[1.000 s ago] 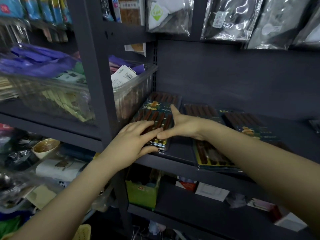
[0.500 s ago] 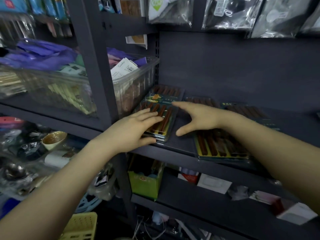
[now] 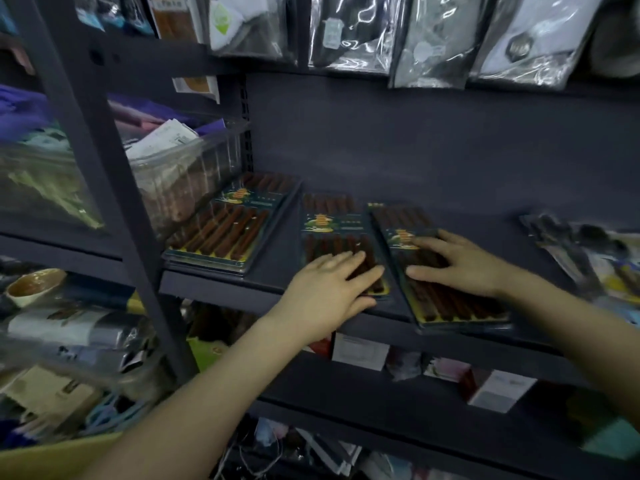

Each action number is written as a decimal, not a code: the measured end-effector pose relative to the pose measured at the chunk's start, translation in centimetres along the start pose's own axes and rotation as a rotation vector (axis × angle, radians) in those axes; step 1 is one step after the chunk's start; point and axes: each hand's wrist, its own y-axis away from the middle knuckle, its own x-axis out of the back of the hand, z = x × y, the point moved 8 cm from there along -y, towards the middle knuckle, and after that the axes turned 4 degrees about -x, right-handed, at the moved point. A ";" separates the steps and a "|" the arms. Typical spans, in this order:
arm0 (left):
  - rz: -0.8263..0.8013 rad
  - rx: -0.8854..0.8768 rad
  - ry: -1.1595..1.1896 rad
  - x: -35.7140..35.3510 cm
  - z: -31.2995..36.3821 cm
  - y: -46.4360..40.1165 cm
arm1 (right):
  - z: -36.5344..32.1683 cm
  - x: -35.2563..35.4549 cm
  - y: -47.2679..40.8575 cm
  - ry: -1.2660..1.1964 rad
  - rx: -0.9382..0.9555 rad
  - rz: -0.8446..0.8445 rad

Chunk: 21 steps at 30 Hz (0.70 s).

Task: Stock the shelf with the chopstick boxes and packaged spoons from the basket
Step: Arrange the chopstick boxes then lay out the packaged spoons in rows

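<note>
Three chopstick boxes lie flat on the dark shelf (image 3: 277,268). The left chopstick box (image 3: 225,230) sits by the upright post, untouched. My left hand (image 3: 329,289) rests flat with fingers spread on the near end of the middle chopstick box (image 3: 329,223). My right hand (image 3: 460,261) lies flat on the right chopstick box (image 3: 446,299), which is angled and overhangs the shelf's front edge. Packaged spoons (image 3: 585,251) lie at the shelf's right end. The basket (image 3: 52,459) shows as a yellow edge at the lower left.
A clear plastic bin (image 3: 180,174) of goods stands left of the boxes behind a dark upright post (image 3: 104,174). Bagged goods (image 3: 349,29) hang above. Small cartons (image 3: 360,351) sit on the lower shelf. A bowl (image 3: 34,285) and packets fill the left shelves.
Both hands have moved right, off the left chopstick box: the left hand now rests on the middle box and the right hand on the right box. The view has shifted right too.
</note>
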 end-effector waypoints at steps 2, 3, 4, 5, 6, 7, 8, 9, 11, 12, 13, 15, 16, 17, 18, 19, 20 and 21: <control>-0.058 0.028 0.031 -0.2 -0.6 0.4 | 0.0 -0.1 -0.7 -0.035 -0.161 -0.007; -0.093 0.044 0.070 -0.3 -1.0 0.9 | 0.1 -0.2 -1.0 -0.072 -0.219 -0.022; -0.102 0.065 0.086 0.0 -1.4 1.6 | 0.0 -0.3 -1.2 -0.091 -0.249 -0.025; -0.096 0.078 0.091 0.3 -1.6 2.4 | -0.2 -0.4 -1.1 -0.068 -0.245 -0.020; -0.073 0.077 0.095 0.6 -1.7 3.4 | -0.6 -0.6 -0.8 -0.011 -0.216 -0.010; -0.057 0.089 0.108 0.8 -1.8 4.3 | -1.3 -0.8 -0.1 0.058 -0.150 0.009; -0.052 0.105 0.100 0.8 -1.8 5.0 | -2.0 -1.1 0.9 0.120 -0.051 0.025; -0.054 0.114 0.062 0.6 -1.8 5.5 | -2.5 -1.6 2.2 0.162 0.067 0.018; -0.028 0.127 -0.029 0.2 -2.1 6.3 | -2.9 -2.7 5.6 0.219 0.290 -0.084; -0.010 0.155 -0.053 0.1 -2.2 6.6 | -2.6 -3.2 7.4 0.276 0.375 -0.148; 0.016 0.190 -0.055 0.0 -2.1 6.7 | -2.0 -3.6 8.6 0.349 0.433 -0.179; 0.078 0.263 -0.044 -0.1 -1.6 6.9 | -1.4 -3.6 10.0 0.501 0.509 -0.104; 0.116 0.286 -0.053 0.0 -1.3 7.0 | -1.5 -3.7 10.4 0.558 0.538 -0.040; 0.139 0.302 -0.058 0.0 -1.1 7.0 | -2.2 -3.1 10.9 0.573 0.573 0.075; 0.151 0.312 -0.054 0.1 -1.1 7.0 | -2.8 -2.0 11.2 0.560 0.628 0.251; 0.154 0.314 -0.046 0.1 -1.1 7.0 | -3.0 -0.5 11.4 0.503 0.648 0.452; 0.161 0.311 -0.038 0.2 -1.2 6.9 | -2.9 1.4 11.5 0.397 0.625 0.630; 0.174 0.306 -0.027 0.2 -1.3 6.9 | -3.0 3.3 11.7 0.294 0.598 0.750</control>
